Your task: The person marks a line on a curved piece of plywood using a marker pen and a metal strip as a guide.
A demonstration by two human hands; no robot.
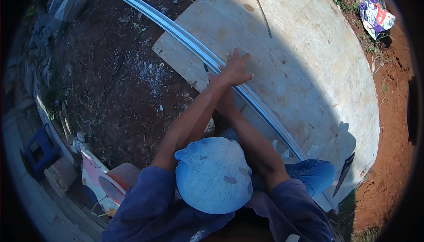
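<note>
A long, pale metal channel [185,39] lies diagonally across a large, pale board [309,65]. My left hand [236,70] rests with spread fingers at the middle of the channel, its fingers reaching over the board side. My right hand [224,98] passes beneath my left forearm at the near side of the channel; its fingers are mostly hidden. Close to it, a short, dark, thin piece [205,67] shows at the board's edge, too small to identify. My forearms cross. On the board beyond my hands lies a thin, bent metal rod [263,16].
My denim-covered knees [214,175] are close below my arms. A dark blade-like tool [343,174] lies at the lower right. A printed bag [375,17] sits at upper right. A blue stool [40,149] and a pinkish bucket [117,182] stand at lower left, stones at upper left.
</note>
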